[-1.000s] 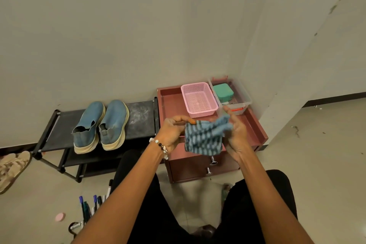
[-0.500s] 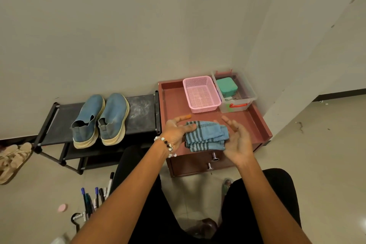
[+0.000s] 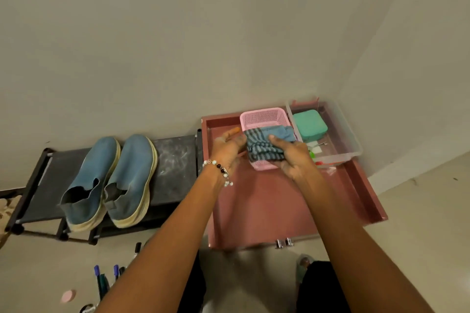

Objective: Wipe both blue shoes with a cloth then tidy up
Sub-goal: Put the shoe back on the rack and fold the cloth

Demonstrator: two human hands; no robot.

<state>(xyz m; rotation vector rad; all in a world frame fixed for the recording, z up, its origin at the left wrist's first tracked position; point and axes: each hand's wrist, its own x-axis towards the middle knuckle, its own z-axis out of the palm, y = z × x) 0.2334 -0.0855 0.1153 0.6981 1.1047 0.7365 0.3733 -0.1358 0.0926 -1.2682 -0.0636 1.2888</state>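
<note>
tidying up: a folded cloth goes into the pink basket while the blue shoes sit on the rack.

at far left, the two blue shoes [image 3: 109, 180] stand side by side on the black shoe rack [image 3: 175, 157], apart from both hands, which suggests the wiping is done and the tidy-up step is in hand. the left hand [image 3: 227, 147] lies with fingers relaxed, touching the left edge of the striped cloth [image 3: 264, 146]. the right hand [image 3: 292, 157] pinches the folded cloth, thumb on top, over the pink basket [image 3: 264, 117] on the red worktop [image 3: 267, 206]. the clear box [image 3: 340, 134] sits just beside the basket. the next move likely calls for lowering the cloth inside the rim and letting go.
</note>
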